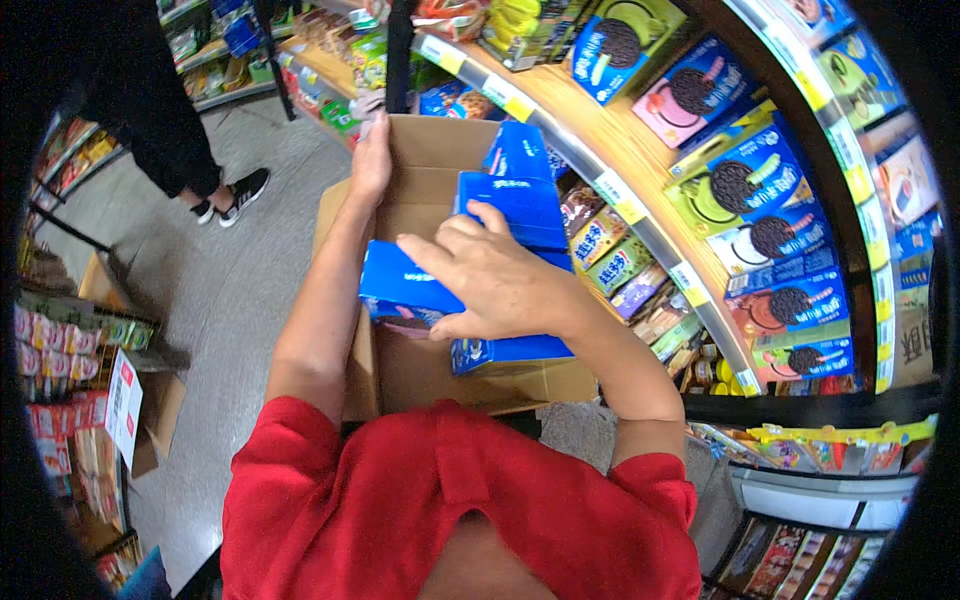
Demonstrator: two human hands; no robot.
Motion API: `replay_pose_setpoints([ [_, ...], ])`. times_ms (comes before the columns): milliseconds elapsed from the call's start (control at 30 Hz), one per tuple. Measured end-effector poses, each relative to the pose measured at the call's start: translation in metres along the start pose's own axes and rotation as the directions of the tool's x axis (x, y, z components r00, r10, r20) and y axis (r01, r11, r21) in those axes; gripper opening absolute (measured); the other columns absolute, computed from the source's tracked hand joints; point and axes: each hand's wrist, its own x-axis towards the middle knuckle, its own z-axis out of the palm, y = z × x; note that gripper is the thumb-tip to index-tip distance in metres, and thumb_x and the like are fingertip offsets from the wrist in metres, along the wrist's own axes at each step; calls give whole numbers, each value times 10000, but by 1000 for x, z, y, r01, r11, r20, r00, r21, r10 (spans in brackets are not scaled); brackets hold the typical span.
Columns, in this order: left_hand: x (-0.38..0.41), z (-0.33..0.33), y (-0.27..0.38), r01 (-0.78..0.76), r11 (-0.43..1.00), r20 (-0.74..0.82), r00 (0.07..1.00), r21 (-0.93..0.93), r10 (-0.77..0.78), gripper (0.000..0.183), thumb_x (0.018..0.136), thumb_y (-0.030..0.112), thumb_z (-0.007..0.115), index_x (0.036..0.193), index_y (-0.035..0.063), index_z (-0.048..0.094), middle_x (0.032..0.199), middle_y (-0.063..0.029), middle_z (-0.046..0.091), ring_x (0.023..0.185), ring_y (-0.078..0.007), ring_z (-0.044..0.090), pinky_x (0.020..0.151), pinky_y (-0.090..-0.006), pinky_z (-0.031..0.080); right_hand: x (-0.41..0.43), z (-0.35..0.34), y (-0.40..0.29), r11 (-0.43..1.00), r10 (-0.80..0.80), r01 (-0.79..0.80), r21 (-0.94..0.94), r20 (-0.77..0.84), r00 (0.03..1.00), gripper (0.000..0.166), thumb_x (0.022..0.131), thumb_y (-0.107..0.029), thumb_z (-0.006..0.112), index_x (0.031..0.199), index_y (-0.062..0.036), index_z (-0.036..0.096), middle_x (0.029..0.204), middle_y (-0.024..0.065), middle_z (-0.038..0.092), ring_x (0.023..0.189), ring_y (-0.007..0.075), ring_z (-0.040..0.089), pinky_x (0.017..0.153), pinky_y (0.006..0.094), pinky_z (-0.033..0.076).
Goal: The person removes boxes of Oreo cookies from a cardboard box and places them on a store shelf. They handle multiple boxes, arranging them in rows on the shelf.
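An open cardboard carton is in front of my body, with several blue cookie boxes along its right side. My left hand holds the carton at its far left corner, the forearm lying along the left wall. Over the carton, my right hand spans one blue cookie box, index finger by its far edge and thumb at its near side. That box sits at an angle near the carton's left wall. My palm hides its right end.
Shelves of cookie boxes with price tags curve close along the right. A person in dark trousers and black shoes stands on the grey floor at far left. A snack display with a paper sign is at lower left.
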Motion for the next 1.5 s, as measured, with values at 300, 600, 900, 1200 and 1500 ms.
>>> replay_pose_setpoints([
  [300, -18, 0, 24, -3, 1000, -1, 1000, -16, 3, 800, 931, 599, 296, 1144, -123, 564, 1131, -294, 593, 1129, -336, 535, 985, -366, 356, -3, 3, 1, 999, 32, -32, 35, -14, 999, 791, 687, -367, 753, 1291, 21, 422, 909, 196, 583, 963, 350, 551, 984, 558, 267],
  [600, -17, -1, 18, -4, 1000, -20, 1000, 2, 4, 769, 936, 585, 323, 1103, -119, 585, 1095, -283, 612, 1100, -319, 553, 953, -372, 380, -8, 7, -9, 989, -56, 76, 128, -148, 987, 747, 662, -248, 773, 1291, -2, 454, 1057, 162, 581, 1034, 315, 539, 1014, 539, 283],
  [900, -3, 2, 3, 12, 1000, 21, 1000, 5, -12, 808, 923, 628, 251, 1151, -75, 580, 1142, -319, 580, 1153, -392, 520, 989, -399, 356, -5, 5, -12, 926, -76, 229, 301, -445, 892, 630, 644, -179, 780, 1179, 9, 504, 1002, 194, 594, 915, 359, 603, 790, 429, 485],
  [1200, -13, 7, 18, 39, 999, 12, 999, -4, -39, 785, 921, 607, 256, 1131, -71, 591, 1178, -308, 566, 1177, -394, 513, 1003, -409, 357, -18, -4, 1, 762, 376, 3, 647, -447, 812, 566, 661, -163, 833, 1133, 2, 567, 1030, 116, 629, 943, 177, 611, 829, 309, 497],
  [1500, -22, -1, 18, -28, 996, 4, 1000, 84, 28, 841, 891, 681, 201, 1134, 0, 631, 1153, -320, 569, 1163, -416, 513, 1001, -431, 359, -13, -18, -14, 646, 463, 60, 761, -453, 762, 517, 687, 4, 765, 1141, 40, 519, 1072, 140, 626, 957, 175, 616, 838, 303, 506],
])
